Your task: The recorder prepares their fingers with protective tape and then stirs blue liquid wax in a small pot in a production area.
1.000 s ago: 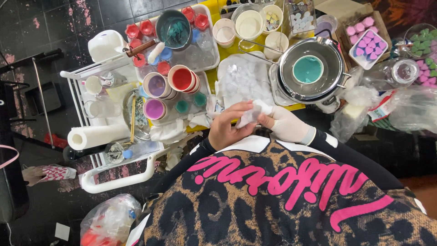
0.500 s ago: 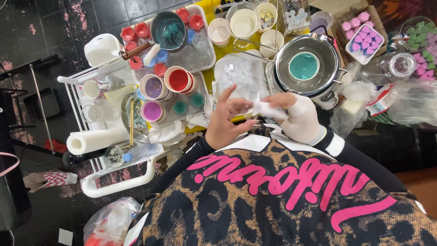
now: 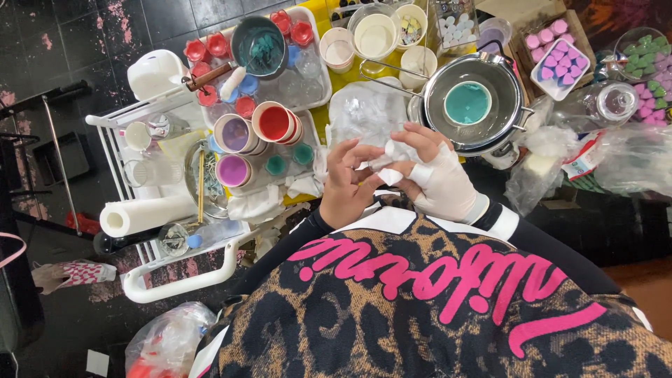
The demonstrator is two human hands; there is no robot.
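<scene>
clear plastic bag (image 3: 630, 157) right of pot; red-white-green label (image 3: 578, 157) at its left edge.

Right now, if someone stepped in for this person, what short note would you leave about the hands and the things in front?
Left hand: bare, pinching a small white piece.
Right hand: in a white covering, fingertips bare, pinching the same piece.
Things: metal pot with a teal fill just beyond the hands; cups of red and purple to the left.
Done: right hand mostly covered.
Left: left hand uncovered.
</scene>
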